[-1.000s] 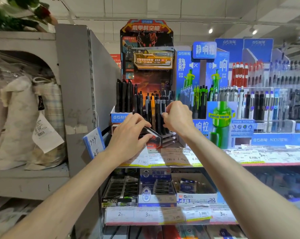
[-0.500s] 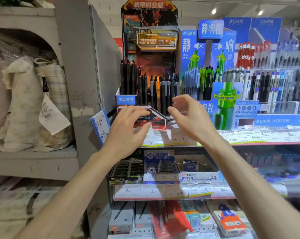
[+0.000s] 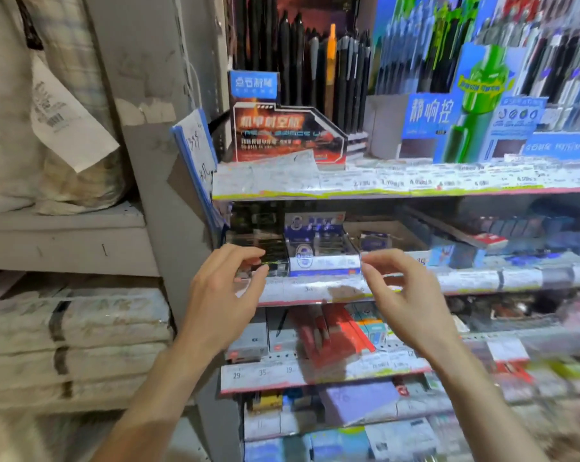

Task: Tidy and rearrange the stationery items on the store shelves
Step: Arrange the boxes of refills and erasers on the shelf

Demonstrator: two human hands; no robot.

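Note:
The blurred head view shows both hands in front of the second shelf. My left hand [image 3: 227, 291] hovers with loosely curled fingers at a black box of pens [image 3: 258, 243], fingertips at its front edge, holding nothing. My right hand [image 3: 403, 295] is raised with relaxed fingers just right of a blue and white box [image 3: 321, 251]; it holds nothing. One shelf up stands the red and black pen display [image 3: 282, 131] with upright black pens [image 3: 301, 61].
A grey upright [image 3: 155, 128] bounds the shelves on the left, with a handwritten blue-edged card [image 3: 195, 155] hanging from it. Sacks and bundled packs [image 3: 82, 341] fill the left bay. A green and blue display [image 3: 475, 105] stands top right. Price strips [image 3: 381, 181] line each shelf edge.
Both hands have left the red and black pen display and dropped one shelf down to the boxes. The view has tilted down and moved closer.

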